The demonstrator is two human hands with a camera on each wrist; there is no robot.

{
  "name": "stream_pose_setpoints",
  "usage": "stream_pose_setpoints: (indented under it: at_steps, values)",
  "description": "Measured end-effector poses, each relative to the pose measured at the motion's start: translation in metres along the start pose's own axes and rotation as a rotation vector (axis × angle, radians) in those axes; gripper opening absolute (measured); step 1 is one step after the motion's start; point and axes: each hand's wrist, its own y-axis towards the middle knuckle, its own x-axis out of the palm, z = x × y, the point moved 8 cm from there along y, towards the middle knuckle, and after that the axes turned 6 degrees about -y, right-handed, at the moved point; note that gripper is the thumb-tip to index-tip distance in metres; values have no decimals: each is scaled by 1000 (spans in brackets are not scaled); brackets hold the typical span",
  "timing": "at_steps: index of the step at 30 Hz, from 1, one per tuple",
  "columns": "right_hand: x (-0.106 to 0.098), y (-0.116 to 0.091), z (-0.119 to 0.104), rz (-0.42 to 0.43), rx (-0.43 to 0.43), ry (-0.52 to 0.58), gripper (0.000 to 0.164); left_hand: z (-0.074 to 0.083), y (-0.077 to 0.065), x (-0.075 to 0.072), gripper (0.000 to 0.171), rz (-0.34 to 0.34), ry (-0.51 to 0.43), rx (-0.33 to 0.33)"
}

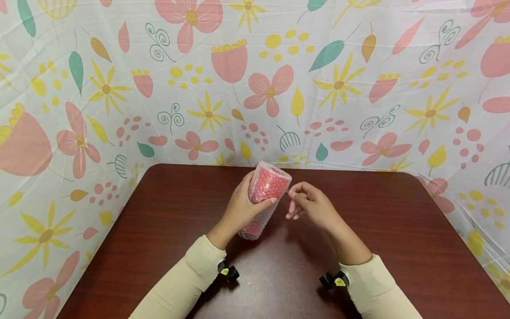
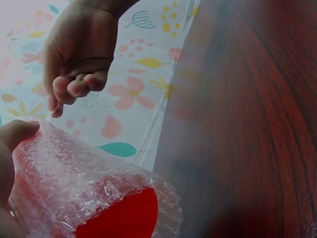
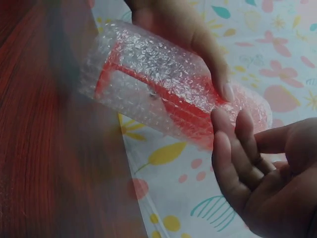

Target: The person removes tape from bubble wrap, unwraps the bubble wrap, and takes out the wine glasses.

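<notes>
We find the bubble-wrapped red object (image 1: pixel 269 182) tilted above the surface (image 1: pixel 179 208). The left hand (image 1: pixel 240 205) grasps its left side, thumb across the front. The right hand (image 1: pixel 314 206) is just right of it, fingers bent; whether they pinch anything, we cannot tell.

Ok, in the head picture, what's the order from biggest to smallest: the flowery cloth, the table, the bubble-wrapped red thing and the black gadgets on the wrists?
1. Flowery cloth
2. Table
3. Bubble-wrapped red thing
4. Left wrist gadget and right wrist gadget: they look alike, so no ranking.
</notes>
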Motion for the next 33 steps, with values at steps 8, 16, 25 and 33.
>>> stream_pose_setpoints:
  at_steps: [8, 16, 25, 33]
  values:
    - [0, -1, -5, 13, -30, 30, 22, -1, -2, 1, 95, 5, 20, -2]
    - [2, 0, -2, 9, -17, 16, 23, 0, -2, 4, 95, -10, 10, 3]
    - [3, 0, 1, -1, -1, 2, 25, 2, -4, 7, 89, -58, 29, 11]
    - [5, -2, 2, -26, 14, -7, 24, 3, -3, 3, 90, -14, 33, 10]
